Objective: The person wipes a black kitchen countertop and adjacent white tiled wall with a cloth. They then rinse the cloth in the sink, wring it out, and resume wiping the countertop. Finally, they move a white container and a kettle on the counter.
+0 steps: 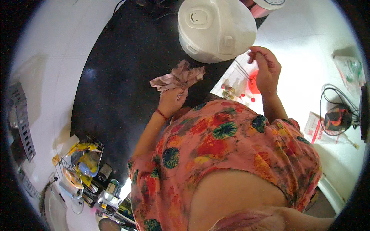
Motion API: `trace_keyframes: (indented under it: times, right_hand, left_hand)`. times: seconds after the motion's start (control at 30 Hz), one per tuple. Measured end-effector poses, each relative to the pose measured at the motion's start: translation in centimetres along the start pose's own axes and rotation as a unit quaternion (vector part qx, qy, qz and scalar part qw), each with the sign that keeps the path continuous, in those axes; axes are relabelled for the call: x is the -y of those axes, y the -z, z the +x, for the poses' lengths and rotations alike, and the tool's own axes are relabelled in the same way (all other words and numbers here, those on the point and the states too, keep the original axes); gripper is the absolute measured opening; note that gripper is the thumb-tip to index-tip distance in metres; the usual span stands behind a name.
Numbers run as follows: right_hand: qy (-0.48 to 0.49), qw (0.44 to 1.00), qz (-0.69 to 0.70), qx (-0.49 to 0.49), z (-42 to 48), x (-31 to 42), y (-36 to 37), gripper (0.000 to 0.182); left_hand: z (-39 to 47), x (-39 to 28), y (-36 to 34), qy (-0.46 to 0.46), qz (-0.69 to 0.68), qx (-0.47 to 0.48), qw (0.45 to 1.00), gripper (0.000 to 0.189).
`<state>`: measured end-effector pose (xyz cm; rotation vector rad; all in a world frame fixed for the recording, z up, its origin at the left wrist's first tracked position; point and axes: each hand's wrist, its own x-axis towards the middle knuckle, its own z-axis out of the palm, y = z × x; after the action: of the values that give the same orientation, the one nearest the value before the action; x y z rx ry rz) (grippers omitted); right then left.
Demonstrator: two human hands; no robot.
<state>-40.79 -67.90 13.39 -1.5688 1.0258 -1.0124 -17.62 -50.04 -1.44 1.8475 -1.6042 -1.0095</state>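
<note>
My left hand (173,99), with a red bracelet at the wrist, grips a crumpled pinkish-brown cloth (180,76) by its lower end, over the dark countertop (115,86). Beyond it stands a cream-white appliance (216,31) with a rounded lid, which looks like a rice cooker. My right hand (264,65) is raised at the near right edge of this appliance, its fingers bent and the fingertips close to the rim. Whether they touch the rim or pinch something small cannot be told.
A pink container with a white lid (264,8) stands behind the appliance. At the lower left are a wire basket (101,150) with yellow items and several jars and bottles. Coiled black cable (332,95) and plastic packets lie at the right. Small containers (228,88) are below my right hand.
</note>
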Motion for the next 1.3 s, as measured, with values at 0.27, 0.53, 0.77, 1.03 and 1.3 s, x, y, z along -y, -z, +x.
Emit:
trace_keyframes:
  times: [0.27, 0.53, 0.77, 1.03, 1.3]
  right_hand:
    - [-0.092, 0.866, 0.016, 0.491, -0.8, -3.0, -4.3, 0.044]
    - [0.242, 0.848, -0.319, 0.347, -1.6, -9.2, -16.2, 0.068]
    - [0.297, 0.770, -0.405, 0.393, -5.5, -13.8, -12.7, 0.034]
    - [0.241, 0.811, -0.172, 0.504, -5.6, -10.0, -20.0, 0.026]
    - [0.372, 0.751, -0.183, 0.514, -2.1, -7.7, -45.0, 0.029]
  left_hand:
    - [4.9, -1.2, 9.2, 0.066, -0.251, -0.253, 0.932, 0.017]
    - [15.4, 6.2, 7.2, 0.092, 0.312, -0.232, 0.917, 0.039]
    - [5.0, 2.4, -0.6, -0.010, 0.316, -0.287, 0.904, 0.031]
    - [-8.4, 2.7, 1.7, 0.089, 0.061, -0.399, 0.911, 0.011]
    - [-14.6, 20.9, 14.2, 0.367, 0.341, -0.357, 0.789, 0.048]
